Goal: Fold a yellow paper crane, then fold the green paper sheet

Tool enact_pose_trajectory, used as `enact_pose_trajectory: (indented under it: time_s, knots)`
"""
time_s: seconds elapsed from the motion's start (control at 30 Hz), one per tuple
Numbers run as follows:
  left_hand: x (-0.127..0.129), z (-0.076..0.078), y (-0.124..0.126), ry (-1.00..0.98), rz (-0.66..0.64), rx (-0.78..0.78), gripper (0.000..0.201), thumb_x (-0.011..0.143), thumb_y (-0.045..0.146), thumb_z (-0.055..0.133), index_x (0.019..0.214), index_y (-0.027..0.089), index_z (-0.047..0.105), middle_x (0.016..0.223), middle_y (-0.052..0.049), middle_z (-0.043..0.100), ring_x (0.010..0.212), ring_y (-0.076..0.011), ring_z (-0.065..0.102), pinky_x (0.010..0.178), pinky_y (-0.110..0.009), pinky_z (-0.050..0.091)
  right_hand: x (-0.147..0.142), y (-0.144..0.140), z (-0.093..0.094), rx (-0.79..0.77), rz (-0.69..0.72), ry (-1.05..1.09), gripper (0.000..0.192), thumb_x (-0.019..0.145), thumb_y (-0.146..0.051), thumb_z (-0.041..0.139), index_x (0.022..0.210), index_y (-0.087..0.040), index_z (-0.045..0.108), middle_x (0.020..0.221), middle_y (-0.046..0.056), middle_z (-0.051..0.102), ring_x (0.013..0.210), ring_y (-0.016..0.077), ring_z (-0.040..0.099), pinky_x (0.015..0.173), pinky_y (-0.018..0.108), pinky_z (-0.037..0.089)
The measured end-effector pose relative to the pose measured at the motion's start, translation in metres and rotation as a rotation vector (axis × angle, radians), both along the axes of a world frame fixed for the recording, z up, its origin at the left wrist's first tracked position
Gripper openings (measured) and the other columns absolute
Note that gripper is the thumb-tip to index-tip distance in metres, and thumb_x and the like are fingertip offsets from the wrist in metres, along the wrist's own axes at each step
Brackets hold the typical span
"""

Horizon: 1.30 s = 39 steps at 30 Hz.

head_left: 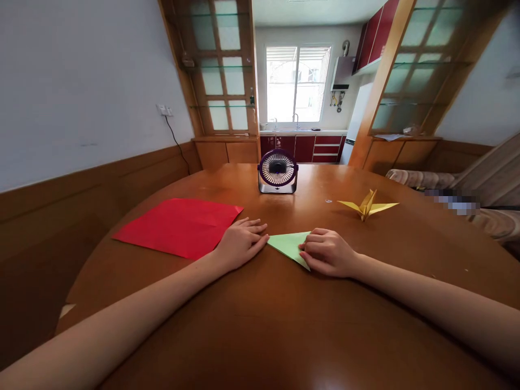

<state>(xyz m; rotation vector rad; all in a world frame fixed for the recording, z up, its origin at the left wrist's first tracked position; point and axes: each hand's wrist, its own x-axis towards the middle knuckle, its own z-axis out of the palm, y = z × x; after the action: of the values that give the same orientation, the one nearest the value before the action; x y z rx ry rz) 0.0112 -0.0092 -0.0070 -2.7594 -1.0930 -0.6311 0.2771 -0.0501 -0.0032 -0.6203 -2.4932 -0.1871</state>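
A sheet of light green origami paper (290,245), folded into a triangle, lies on the table between my hands, one point toward the left. My right hand (327,253) has curled fingers and grips the paper at its right side, covering part of that edge. Resting flat with fingers stretched out, my left hand (241,244) has its thumb tip at the triangle's left point. Close by on the left is a red sheet of paper (174,225), partly under or behind my left hand and wrist.
A folded yellow paper crane (366,206) stands to the right, beyond my right hand. A small dark purple desk fan (278,169) stands at the back of the round brown wooden table (260,330). A tiny pale scrap (328,201) lies near the crane.
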Motion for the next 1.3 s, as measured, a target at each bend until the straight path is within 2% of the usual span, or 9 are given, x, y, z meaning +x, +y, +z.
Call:
enact_pose_trajectory:
  time_s: [0.17, 0.33, 0.43, 0.53, 0.67, 0.83, 1.03, 1.13, 1.3]
  knots:
    - [-0.001, 0.003, 0.002, 0.033, 0.041, -0.078, 0.035, 0.096, 0.037, 0.042, 0.095, 0.03, 0.076, 0.118, 0.003, 0.068, 0.122, -0.0237, 0.056, 0.101, -0.043, 0.044, -0.001, -0.001, 0.001, 0.014, 0.002, -0.011, 0.032, 0.094, -0.024, 0.043, 0.068, -0.017, 0.058, 0.066, 0.004, 0.06, 0.057, 0.0121, 0.048, 0.063, 0.027, 0.04]
    - [0.001, -0.001, 0.005, -0.148, 0.081, -0.141, 0.027, 0.09, 0.04, 0.053, 0.097, 0.027, 0.075, 0.111, 0.0, 0.072, 0.107, -0.0211, 0.064, 0.094, -0.037, 0.05, -0.003, -0.001, 0.001, 0.046, 0.002, -0.021, 0.032, 0.095, -0.024, 0.042, 0.068, -0.017, 0.058, 0.065, 0.003, 0.06, 0.055, 0.0116, 0.047, 0.063, 0.027, 0.04]
    - [0.001, -0.005, 0.008, -0.192, 0.057, -0.135, 0.028, 0.088, 0.04, 0.058, 0.104, 0.023, 0.073, 0.111, -0.004, 0.071, 0.106, -0.0223, 0.063, 0.092, -0.038, 0.05, -0.004, 0.0, 0.001, 0.058, 0.008, -0.029, 0.031, 0.095, -0.023, 0.042, 0.069, -0.017, 0.058, 0.065, 0.003, 0.06, 0.055, 0.0118, 0.047, 0.064, 0.028, 0.041]
    - [0.0, -0.007, 0.011, -0.171, -0.019, -0.144, 0.025, 0.091, 0.038, 0.055, 0.099, 0.023, 0.074, 0.114, -0.005, 0.069, 0.107, -0.0223, 0.062, 0.093, -0.039, 0.048, -0.005, 0.001, 0.0, 0.059, 0.019, -0.023, 0.029, 0.095, -0.023, 0.042, 0.071, -0.017, 0.058, 0.067, 0.004, 0.061, 0.058, 0.0128, 0.049, 0.066, 0.029, 0.043]
    - [-0.001, -0.005, 0.013, -0.228, -0.098, -0.198, 0.018, 0.089, 0.032, 0.059, 0.089, 0.021, 0.072, 0.113, -0.006, 0.068, 0.105, -0.0211, 0.063, 0.093, -0.038, 0.048, -0.004, 0.002, 0.0, 0.01, 0.015, 0.025, 0.022, 0.094, -0.025, 0.045, 0.081, -0.017, 0.06, 0.078, 0.006, 0.062, 0.07, 0.0154, 0.054, 0.071, 0.031, 0.047]
    - [0.0, 0.0, 0.01, -0.319, -0.104, -0.35, 0.013, 0.087, 0.03, 0.061, 0.083, 0.018, 0.066, 0.105, -0.007, 0.068, 0.1, -0.0201, 0.063, 0.089, -0.036, 0.049, -0.002, 0.004, -0.002, -0.057, -0.074, 0.163, 0.014, 0.092, -0.028, 0.053, 0.1, -0.018, 0.059, 0.106, 0.01, 0.06, 0.097, 0.0207, 0.057, 0.09, 0.04, 0.047]
    - [0.0, 0.009, 0.007, -0.256, -0.153, -0.337, 0.015, 0.088, 0.03, 0.058, 0.081, 0.018, 0.063, 0.104, -0.007, 0.066, 0.098, -0.0198, 0.062, 0.085, -0.035, 0.049, 0.0, 0.011, -0.006, -0.208, -0.193, 0.281, 0.033, 0.087, -0.033, 0.062, 0.117, -0.022, 0.052, 0.127, 0.012, 0.049, 0.121, 0.0267, 0.049, 0.101, 0.049, 0.043]
    - [0.0, 0.012, 0.006, -0.256, -0.129, -0.363, 0.016, 0.088, 0.032, 0.058, 0.082, 0.017, 0.062, 0.093, -0.005, 0.066, 0.085, -0.0177, 0.061, 0.074, -0.031, 0.049, 0.001, 0.016, -0.009, -0.283, -0.205, 0.309, 0.046, 0.085, -0.033, 0.064, 0.126, -0.023, 0.046, 0.131, 0.013, 0.049, 0.125, 0.0283, 0.047, 0.104, 0.053, 0.04]
    - [0.003, 0.002, 0.006, -0.494, -0.142, -0.549, 0.02, 0.08, 0.031, 0.067, 0.09, 0.018, 0.055, 0.081, 0.0, 0.061, 0.071, -0.0127, 0.058, 0.064, -0.026, 0.049, 0.005, 0.023, -0.015, -0.393, -0.184, 0.449, 0.067, 0.082, -0.036, 0.068, 0.137, -0.025, 0.031, 0.137, 0.014, 0.046, 0.124, 0.0287, 0.05, 0.102, 0.052, 0.044]
